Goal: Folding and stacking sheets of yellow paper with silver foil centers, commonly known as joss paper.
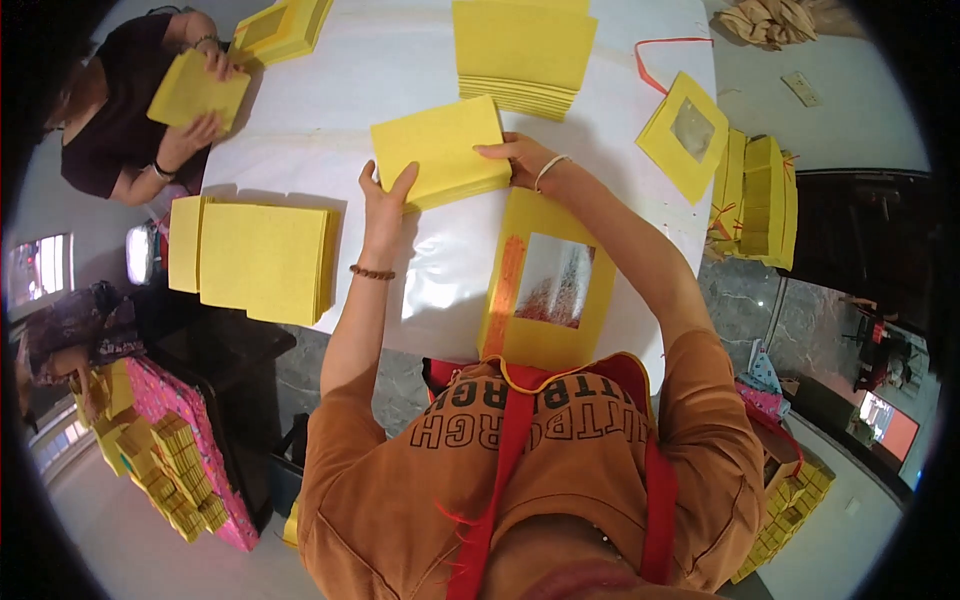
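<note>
Between both hands I hold a thick stack of yellow paper point(440, 145), tilted over the white-covered table. My left hand point(385, 195) grips its near left corner, thumb on top. My right hand point(518, 158) grips the right end, with the thumb on the top face and the other fingers partly hidden. Just below the right hand lies a yellow sheet or pack point(548, 330) with a silver foil square and an orange strip. Left of my left forearm rests another yellow paper stack point(262, 260), and a fanned stack point(525, 50) lies beyond my hands.
Across the table's left corner a person point(120, 110) holds a yellow paper stack point(200, 90). A foil-patched yellow pack point(685, 135) and red cord point(650, 70) lie at the right. Yellow bundles stand beyond the right edge point(765, 200). More bundles point(170, 470) lie at the lower left.
</note>
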